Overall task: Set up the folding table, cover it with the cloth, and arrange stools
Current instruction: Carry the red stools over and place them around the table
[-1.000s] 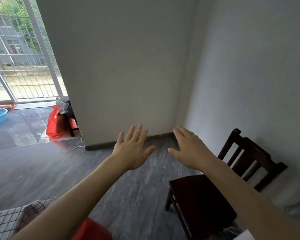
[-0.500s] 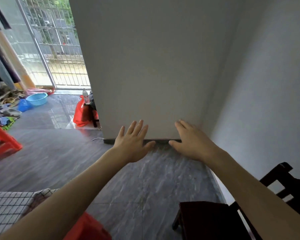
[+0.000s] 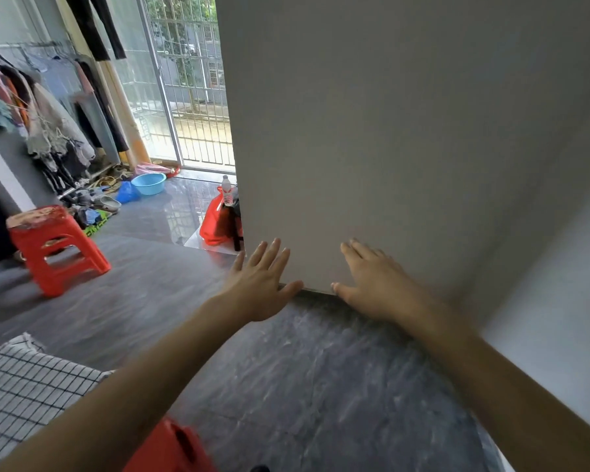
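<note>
Both hands, left hand (image 3: 258, 289) and right hand (image 3: 377, 284), reach forward with fingers spread, holding nothing. The black-checked white cloth (image 3: 17, 386) already covers the surface at lower left, so stools likely come next: the red plastic stool (image 3: 53, 248) stands well apart, needing fetching.
</note>
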{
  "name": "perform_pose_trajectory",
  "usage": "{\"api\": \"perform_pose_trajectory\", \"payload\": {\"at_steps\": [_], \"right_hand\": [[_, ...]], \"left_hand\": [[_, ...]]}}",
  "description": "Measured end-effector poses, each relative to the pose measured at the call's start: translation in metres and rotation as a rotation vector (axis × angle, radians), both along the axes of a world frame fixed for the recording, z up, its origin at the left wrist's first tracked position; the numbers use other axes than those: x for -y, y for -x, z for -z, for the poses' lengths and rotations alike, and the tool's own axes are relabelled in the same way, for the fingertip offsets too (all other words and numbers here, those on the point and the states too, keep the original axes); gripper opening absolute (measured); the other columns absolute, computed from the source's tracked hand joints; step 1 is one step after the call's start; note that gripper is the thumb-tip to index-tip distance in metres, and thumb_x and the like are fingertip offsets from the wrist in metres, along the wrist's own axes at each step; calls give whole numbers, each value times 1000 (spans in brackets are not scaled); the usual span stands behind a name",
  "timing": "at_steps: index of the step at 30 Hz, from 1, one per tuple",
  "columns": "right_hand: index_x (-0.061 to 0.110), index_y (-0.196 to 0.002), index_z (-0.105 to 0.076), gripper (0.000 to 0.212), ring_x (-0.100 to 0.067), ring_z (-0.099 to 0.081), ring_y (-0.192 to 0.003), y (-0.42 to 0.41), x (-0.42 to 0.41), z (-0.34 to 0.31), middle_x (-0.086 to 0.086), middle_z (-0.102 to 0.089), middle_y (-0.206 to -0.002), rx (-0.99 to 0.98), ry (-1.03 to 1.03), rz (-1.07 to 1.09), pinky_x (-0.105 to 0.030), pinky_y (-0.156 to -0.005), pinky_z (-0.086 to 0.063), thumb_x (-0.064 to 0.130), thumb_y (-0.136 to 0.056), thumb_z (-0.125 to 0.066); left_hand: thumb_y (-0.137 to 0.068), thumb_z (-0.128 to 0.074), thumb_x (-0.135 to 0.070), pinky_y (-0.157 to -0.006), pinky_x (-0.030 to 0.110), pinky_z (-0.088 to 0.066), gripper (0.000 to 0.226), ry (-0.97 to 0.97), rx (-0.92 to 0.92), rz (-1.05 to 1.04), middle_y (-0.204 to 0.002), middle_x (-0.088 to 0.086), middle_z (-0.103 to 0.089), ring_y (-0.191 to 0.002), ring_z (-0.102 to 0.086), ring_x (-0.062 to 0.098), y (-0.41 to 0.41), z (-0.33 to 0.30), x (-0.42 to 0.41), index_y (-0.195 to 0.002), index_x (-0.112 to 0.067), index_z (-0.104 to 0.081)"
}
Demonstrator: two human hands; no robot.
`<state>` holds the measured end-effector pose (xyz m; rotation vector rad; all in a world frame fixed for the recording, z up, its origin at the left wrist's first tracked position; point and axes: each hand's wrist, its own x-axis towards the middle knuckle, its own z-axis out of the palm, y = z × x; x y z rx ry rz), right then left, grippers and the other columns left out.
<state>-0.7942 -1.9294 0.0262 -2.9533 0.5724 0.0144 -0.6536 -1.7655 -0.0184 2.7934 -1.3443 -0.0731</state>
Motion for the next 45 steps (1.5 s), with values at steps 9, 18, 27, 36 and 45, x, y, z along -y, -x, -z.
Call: {"api": "perform_pose_trajectory", "payload": {"at_steps": [9, 18, 27, 36, 45], "right_hand": [[19, -156, -8, 82, -21, -9, -150, -160, 43, -14, -1, -4, -164, 7, 6, -34, -44, -121, -12, 53, -94, -48], [18, -156, -7, 81, -20, -11, -149, -264, 87, -16, 0, -7, -164, -31, 34, -45, -45, -120, -14, 51, -95, -47], [18, -157, -7, 79, -21, -9, -150, -358, 140, 3, -1, -6, -164, -75, -16, -145, -44, -121, -13, 50, -96, -47], [19, -156, -9, 80, -21, -10, -149, -469, 232, -11, 0, -7, -164, 13, -25, -333, -42, -120, -13, 50, -95, -49], [22, -155, -3, 84, -22, -1, -150, -568, 256, 5, -1, 3, -164, 60, -98, -581, -43, -119, -9, 48, -93, -52]], "left_hand": [[-94, -16, -68, -118, 47, 7, 77, 24, 39, -69, -161, -6, 19, -148, 17, 17, -159, -8, 43, -155, -26, 5], [-94, -20, -69, -118, 47, 6, 77, 81, 38, -31, -160, -5, 20, -148, 15, 17, -261, -12, 88, -155, -29, 5], [-94, -21, -67, -118, 44, 7, 78, 111, 45, -128, -161, -6, 17, -148, 16, 12, -330, -5, 131, -154, -26, 7], [-95, -23, -66, -120, 45, 3, 79, 96, 53, -323, -162, -5, 16, -148, 15, 13, -401, -19, 202, -155, -25, 9], [-95, -22, -66, -121, 48, -1, 79, 11, 15, -566, -162, -4, 13, -149, 12, 15, -444, -7, 208, -154, -26, 12]]}}
